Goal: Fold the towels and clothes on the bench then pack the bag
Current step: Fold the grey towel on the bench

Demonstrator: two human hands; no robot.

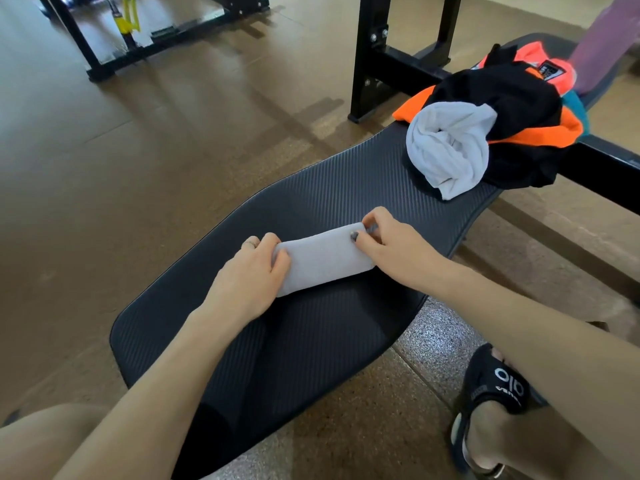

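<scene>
Seen from above by a head-worn camera, a person sits astride a black padded bench with a ribbed vinyl surface, the tabletop (311,341) for this work. Both bare forearms reach forward over it. Between the hands lies a small light grey towel (323,258), folded or rolled into a compact oblong bundle, resting on the padding and angled slightly up toward the right. The left hand (249,275) covers the bundle's left end, fingers curled over the far edge and gripping the cloth; a ring shows on one finger. The right hand (388,242) holds the right end, its thumb, nail painted dark, pressed on top and its fingers curled round the far corner, pinching the fabric. Beyond the right hand, well apart from it and further along the same padding, sits an unfolded heap: a crumpled white towel (453,147) nearest the hands, lying against a rumpled black and orange garment (512,109), with a coral pink garment bearing a dark label (550,69) behind that. Past the heap, a mauve object (602,43) is cut off by the picture's edge. Below the right forearm, a foot in a black slide sandal with white lettering (498,386) rests on the speckled brown floor (104,168). A black metal frame (367,64) stands beyond the hands.
</scene>
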